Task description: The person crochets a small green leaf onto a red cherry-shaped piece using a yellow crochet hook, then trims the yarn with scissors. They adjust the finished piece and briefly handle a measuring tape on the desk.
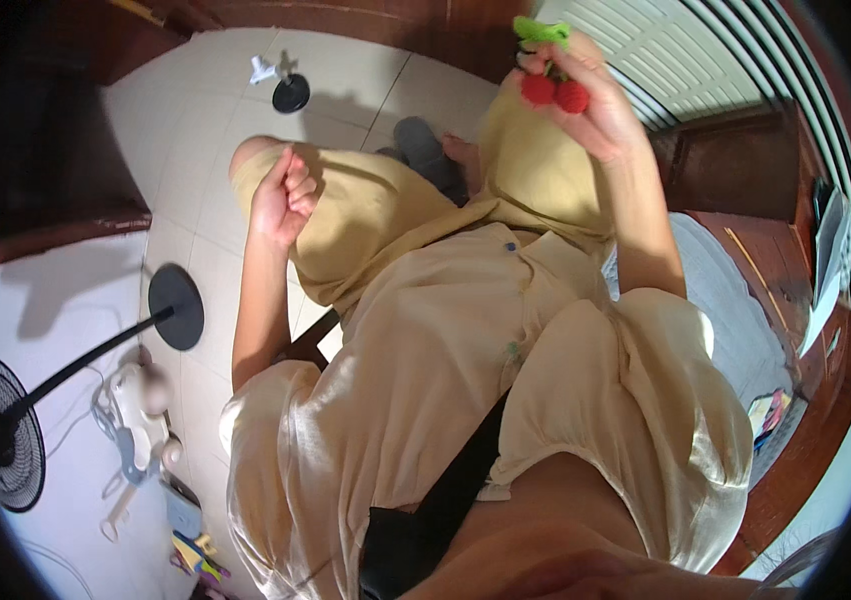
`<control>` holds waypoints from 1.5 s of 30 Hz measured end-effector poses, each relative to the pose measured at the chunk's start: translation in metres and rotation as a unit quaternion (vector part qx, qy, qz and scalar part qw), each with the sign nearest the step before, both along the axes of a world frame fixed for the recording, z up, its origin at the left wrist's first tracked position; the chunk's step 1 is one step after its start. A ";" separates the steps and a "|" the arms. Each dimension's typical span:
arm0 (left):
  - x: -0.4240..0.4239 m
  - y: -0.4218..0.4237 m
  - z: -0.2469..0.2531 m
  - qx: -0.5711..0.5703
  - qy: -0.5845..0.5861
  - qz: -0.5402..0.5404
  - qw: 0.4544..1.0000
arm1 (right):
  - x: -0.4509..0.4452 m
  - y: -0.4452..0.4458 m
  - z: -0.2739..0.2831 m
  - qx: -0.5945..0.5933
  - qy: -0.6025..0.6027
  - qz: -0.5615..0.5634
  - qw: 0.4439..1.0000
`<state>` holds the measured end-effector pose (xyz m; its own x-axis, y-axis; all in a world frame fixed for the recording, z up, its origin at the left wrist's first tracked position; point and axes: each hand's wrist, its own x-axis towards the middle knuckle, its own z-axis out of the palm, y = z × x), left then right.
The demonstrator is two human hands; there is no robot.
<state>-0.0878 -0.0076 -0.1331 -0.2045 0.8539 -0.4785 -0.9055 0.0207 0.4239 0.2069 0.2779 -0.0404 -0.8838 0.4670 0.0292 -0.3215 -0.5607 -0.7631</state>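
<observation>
A pair of red crocheted cherries with a green crocheted leaf is held in the fingers of my right hand, above my knee at the upper right. The palm side of that hand faces up. My left hand hovers over my other thigh with its fingers curled in and the thumb against them. Nothing shows between those fingers. Beneath both hands are my yellow trousers.
A black pedestal fan stands at the left, its round base on the tiled floor. A small round black base stands farther ahead. To my right are wooden furniture, a white slatted panel and a pale grey cloth.
</observation>
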 end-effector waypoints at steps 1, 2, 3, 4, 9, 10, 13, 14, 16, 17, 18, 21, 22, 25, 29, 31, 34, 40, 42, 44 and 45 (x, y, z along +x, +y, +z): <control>0.000 -0.004 -0.003 0.001 -0.006 0.000 1.000 | 0.001 -0.006 0.002 -0.004 0.008 0.004 1.000; 0.000 -0.005 -0.007 0.001 -0.011 0.001 1.000 | 0.009 -0.009 0.006 -0.019 -0.010 -0.004 1.000; 0.002 -0.006 -0.008 -0.004 -0.016 0.003 1.000 | 0.015 -0.013 0.010 -0.036 -0.029 -0.006 0.999; 0.004 -0.006 -0.010 -0.009 -0.020 0.007 1.000 | 0.023 -0.017 0.014 -0.037 -0.053 -0.031 0.997; -0.003 -0.022 -0.025 0.044 -0.082 0.013 0.996 | 0.058 -0.016 0.015 -0.030 -0.102 -0.062 0.992; 0.002 -0.022 -0.018 0.023 -0.066 0.034 0.997 | 0.061 -0.016 0.015 -0.021 -0.095 -0.060 0.993; 0.008 -0.026 -0.012 0.058 -0.079 0.011 0.995 | 0.068 -0.021 0.013 -0.028 -0.065 -0.037 0.997; 0.010 -0.027 -0.008 0.060 -0.062 0.009 0.996 | 0.070 -0.025 0.012 -0.030 -0.076 -0.039 0.996; 0.013 -0.029 -0.005 0.072 -0.049 -0.008 0.996 | 0.070 -0.030 0.015 -0.025 -0.090 -0.046 0.995; 0.014 -0.030 -0.004 0.078 -0.042 -0.016 0.996 | 0.069 -0.034 0.016 -0.025 -0.099 -0.054 0.993; 0.015 -0.031 -0.006 0.065 -0.032 -0.022 0.997 | 0.069 -0.038 0.016 -0.025 -0.109 -0.062 0.992; 0.013 -0.029 -0.014 0.061 -0.031 -0.009 0.998 | 0.063 -0.038 0.010 -0.031 -0.097 -0.048 0.994; 0.011 -0.028 -0.016 0.076 -0.045 -0.007 0.996 | 0.062 -0.036 0.008 -0.034 -0.087 -0.038 0.995; 0.015 -0.027 -0.017 0.077 -0.033 -0.008 0.996 | 0.059 -0.034 0.001 -0.050 -0.127 -0.058 0.989; 0.023 -0.021 -0.002 0.080 -0.014 -0.048 0.996 | 0.050 -0.034 0.002 -0.042 -0.138 -0.067 0.987; 0.028 -0.025 0.004 0.080 -0.005 -0.066 0.995 | 0.047 -0.034 -0.003 -0.050 -0.132 -0.047 0.989; 0.029 -0.028 0.006 0.086 0.017 -0.083 0.993 | 0.043 -0.037 -0.008 -0.056 -0.133 -0.022 0.989; 0.033 -0.028 0.012 0.071 0.038 -0.110 0.991 | 0.030 -0.068 0.024 0.005 -0.065 0.069 0.996; 0.031 -0.030 0.010 0.076 0.041 -0.118 0.989 | 0.022 -0.073 0.026 -0.001 -0.070 0.064 0.996; 0.026 -0.030 0.001 0.105 0.027 -0.142 0.984 | 0.019 -0.075 0.029 -0.011 -0.068 0.055 0.996; 0.034 -0.023 0.014 0.006 0.005 -0.084 0.996 | 0.017 -0.068 0.015 -0.002 -0.067 0.046 0.997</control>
<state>-0.0537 -0.0310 -0.1188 -0.0619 0.8826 -0.4660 -0.8857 0.1667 0.4333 0.2240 0.2100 -0.0257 -0.9189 0.3834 -0.0926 -0.1646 -0.5860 -0.7934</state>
